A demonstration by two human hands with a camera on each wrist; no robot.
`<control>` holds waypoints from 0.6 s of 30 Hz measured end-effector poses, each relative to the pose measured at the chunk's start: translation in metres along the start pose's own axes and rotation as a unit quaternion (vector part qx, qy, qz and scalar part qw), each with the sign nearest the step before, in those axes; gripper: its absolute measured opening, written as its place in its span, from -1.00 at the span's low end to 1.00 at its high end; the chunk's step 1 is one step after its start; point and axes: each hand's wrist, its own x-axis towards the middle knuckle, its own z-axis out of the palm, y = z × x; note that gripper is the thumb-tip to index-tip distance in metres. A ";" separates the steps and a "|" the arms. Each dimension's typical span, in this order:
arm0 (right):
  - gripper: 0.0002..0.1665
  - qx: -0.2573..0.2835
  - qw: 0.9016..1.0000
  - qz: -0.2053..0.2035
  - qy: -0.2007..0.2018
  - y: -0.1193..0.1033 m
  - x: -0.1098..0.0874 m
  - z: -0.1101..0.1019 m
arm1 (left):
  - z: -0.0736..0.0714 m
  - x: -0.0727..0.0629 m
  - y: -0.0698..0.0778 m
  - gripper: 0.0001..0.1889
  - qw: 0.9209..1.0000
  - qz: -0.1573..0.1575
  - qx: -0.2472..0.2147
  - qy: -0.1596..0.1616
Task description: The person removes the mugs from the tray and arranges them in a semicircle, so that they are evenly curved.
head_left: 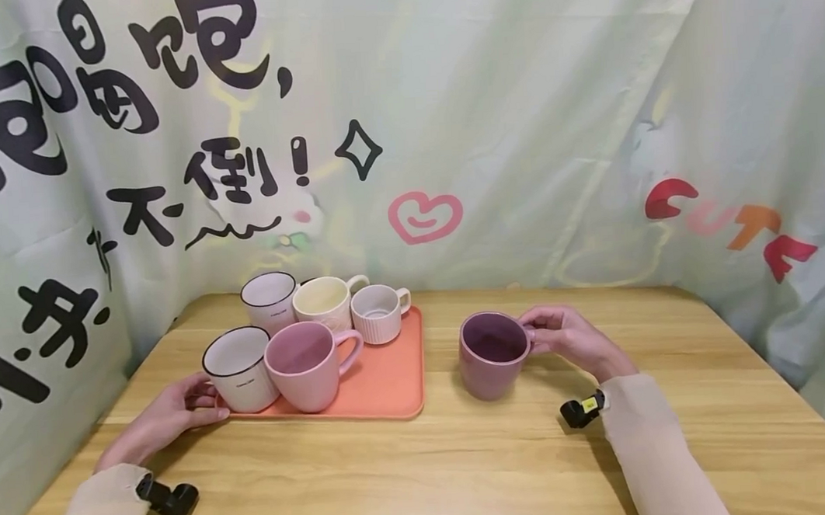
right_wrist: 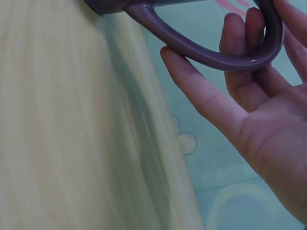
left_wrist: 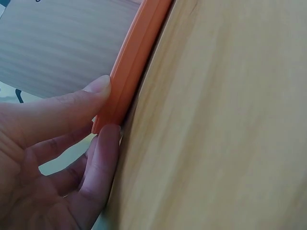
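My right hand [head_left: 567, 339] grips a dark purple mug [head_left: 496, 374] by its handle [right_wrist: 206, 55], with fingers curled through the loop. This mug is upright, to the right of an orange tray [head_left: 391, 379]. At the tray's front left corner, my left hand [head_left: 176, 414] pinches the rim [left_wrist: 127, 76], thumb above and fingers below. Nearest that hand stands a white mug with a black rim [head_left: 240, 383], and beside it a pink mug [head_left: 307, 383]. Behind them on the tray are another black-rimmed white mug [head_left: 271, 313], a cream mug [head_left: 331, 312] and a small ribbed cup [head_left: 377, 321].
The wooden table [head_left: 438, 474] reaches back to a pale printed curtain [head_left: 504, 144], which also hangs along both sides. A small black wrist camera [head_left: 169, 500] sits on the left sleeve, and another black camera [head_left: 581, 410] on the right one.
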 end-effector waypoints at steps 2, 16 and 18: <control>-0.57 -0.007 1.000 -0.001 -0.004 -0.001 0.000 -0.001 | 0.001 0.000 0.000 -0.32 1.000 0.002 -0.003 0.002; -0.78 -0.077 0.994 0.029 0.079 -0.050 0.020 -0.002 | 0.004 -0.002 0.000 -0.29 1.000 0.001 -0.017 0.000; -0.80 -0.083 0.992 0.031 0.089 -0.059 0.027 0.000 | 0.002 -0.001 0.000 -0.29 1.000 -0.002 -0.014 0.000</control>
